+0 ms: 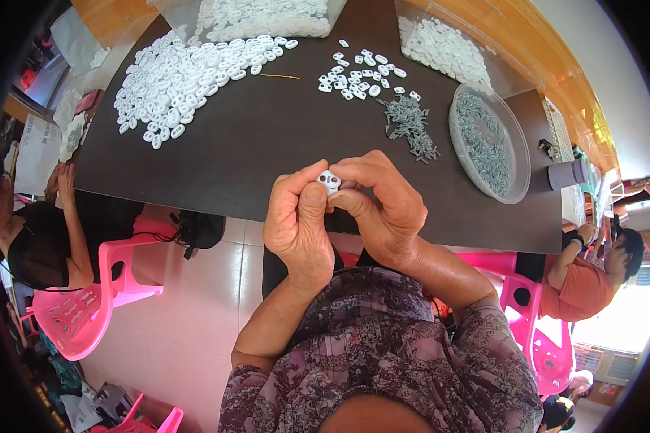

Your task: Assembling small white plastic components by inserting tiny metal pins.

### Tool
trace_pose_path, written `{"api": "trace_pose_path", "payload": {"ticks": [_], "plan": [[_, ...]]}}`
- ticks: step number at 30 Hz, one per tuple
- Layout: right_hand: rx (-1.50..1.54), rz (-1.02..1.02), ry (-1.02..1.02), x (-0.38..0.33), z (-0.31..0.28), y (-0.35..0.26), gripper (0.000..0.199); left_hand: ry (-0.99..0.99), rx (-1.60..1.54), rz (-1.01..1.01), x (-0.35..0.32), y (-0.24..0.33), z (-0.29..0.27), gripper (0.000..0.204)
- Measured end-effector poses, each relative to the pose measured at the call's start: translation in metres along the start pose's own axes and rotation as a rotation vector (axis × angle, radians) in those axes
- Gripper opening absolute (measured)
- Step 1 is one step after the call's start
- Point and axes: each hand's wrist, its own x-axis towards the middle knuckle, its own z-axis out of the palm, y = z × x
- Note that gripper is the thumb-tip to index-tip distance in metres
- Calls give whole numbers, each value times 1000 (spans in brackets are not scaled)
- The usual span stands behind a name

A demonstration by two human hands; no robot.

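A small white plastic piece (329, 182) with round holes is pinched between my two hands, just above the table's near edge. My left hand (298, 227) grips it from the left with thumb and fingers. From the other side, my right hand (384, 206) holds it between thumb and forefinger. Part of the piece is hidden behind the fingertips. Beyond my hands, a loose group of small white plastic parts (374, 90) lies next to a heap of thin grey screws (409, 123). A large pile of white oval two-holed parts (177, 79) spreads across the far left.
A round clear tub (524, 169) of grey screws stands at the right, beside a grey cylinder (567, 174). Two clear boxes of white parts line the far side of the dark table (267, 137). A thin golden stick (280, 76) lies there. People sit left and right near pink chairs (101, 310).
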Motion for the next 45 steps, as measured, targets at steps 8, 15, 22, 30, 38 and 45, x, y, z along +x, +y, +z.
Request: {"api": "trace_pose_path", "payload": {"ticks": [8, 15, 22, 30, 38, 45], "plan": [[31, 88, -28, 2, 2, -4, 26, 78, -19, -70, 1, 5, 3, 20], [148, 161, 47, -1, 8, -3, 24, 48, -67, -77, 0, 5, 3, 21], [69, 69, 56, 0, 6, 1, 24, 3, -23, -31, 0, 0, 1, 21], [-35, -96, 54, 0, 9, 8, 22, 37, -21, -29, -3, -7, 3, 19], [-98, -143, 52, -2, 11, 8, 23, 34, 47, 36, -4, -6, 4, 18], [-89, -132, 63, -7, 15, 4, 22, 9, 89, 109, -4, -4, 1, 21]]}}
